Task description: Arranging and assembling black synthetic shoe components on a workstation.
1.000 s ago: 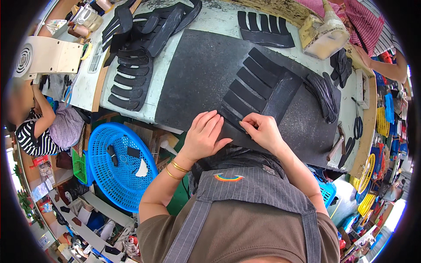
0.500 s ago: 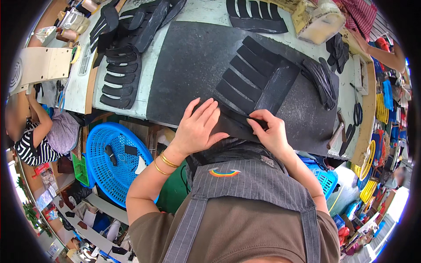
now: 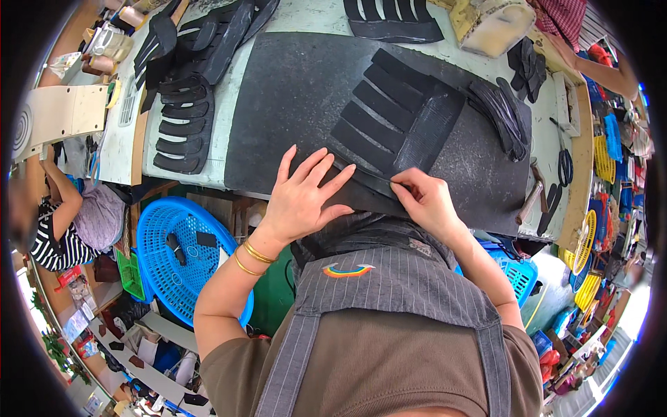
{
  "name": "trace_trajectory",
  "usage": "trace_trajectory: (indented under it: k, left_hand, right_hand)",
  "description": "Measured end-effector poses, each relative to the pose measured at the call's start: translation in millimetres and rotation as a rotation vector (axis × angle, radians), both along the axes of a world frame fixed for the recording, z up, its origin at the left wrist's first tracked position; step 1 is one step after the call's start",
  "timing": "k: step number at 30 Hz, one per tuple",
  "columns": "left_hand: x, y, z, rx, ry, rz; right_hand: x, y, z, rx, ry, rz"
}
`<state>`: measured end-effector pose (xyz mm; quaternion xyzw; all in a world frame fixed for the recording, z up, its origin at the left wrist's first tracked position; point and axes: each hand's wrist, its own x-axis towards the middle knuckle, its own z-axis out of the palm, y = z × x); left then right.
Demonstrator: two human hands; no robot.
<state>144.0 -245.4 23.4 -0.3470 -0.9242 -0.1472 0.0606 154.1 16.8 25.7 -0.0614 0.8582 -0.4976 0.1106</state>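
A crowded workshop surrounds a pale bench (image 3: 229, 104) whose near edge runs just in front of the person's striped apron (image 3: 389, 285), with a blue plastic basket (image 3: 177, 257) standing on the floor below its left corner and a seated person in a striped shirt (image 3: 52, 236) farther left. Most of the bench top is covered by a large dark rubber mat (image 3: 292, 90), whose near edge comes right up to the person's body; the bare stretch of mat lies to the left of centre, while the right end is taken up by a heap of black straps (image 3: 500, 111), a hammer (image 3: 531, 198) and scissors (image 3: 564, 163) near the bench's right edge. A stack of black curved cut pieces (image 3: 180, 125) sits on the bench's left side, well apart from the hands. On the mat's middle lies a fan of black rectangular strips (image 3: 389, 111), overlapping like slats and matte in finish. The left hand (image 3: 302, 198) lies flat, fingers spread wide, pressing on the mat's near edge and gripping nothing. The right hand (image 3: 424, 201) is closed in a pinch on a narrow black strip (image 3: 365, 177) that runs slantwise between the two hands, just below the fan.
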Motion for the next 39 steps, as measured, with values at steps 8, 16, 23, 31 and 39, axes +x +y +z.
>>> trace_trajectory:
  k: [8,16,23,31,39]
  left_hand:
    - [7,26,-5,0.079,-0.068,-0.049]
    - [8,38,-2,0.041,-0.03,-0.101]
    - [12,55,-2,0.012,0.023,-0.052]
    - [14,58,9,0.098,-0.043,-0.031]
    - [9,54,-11,0.089,-0.055,-0.172]
  right_hand:
    - [5,5,-7,0.03,0.004,0.019]
    - [-7,23,0,0.523,0.474,0.048]
    - [-80,151,-20,0.985,0.703,-0.333]
    - [-55,147,-29,0.913,0.606,-0.225]
    - [-58,122,5,0.629,0.728,-0.403]
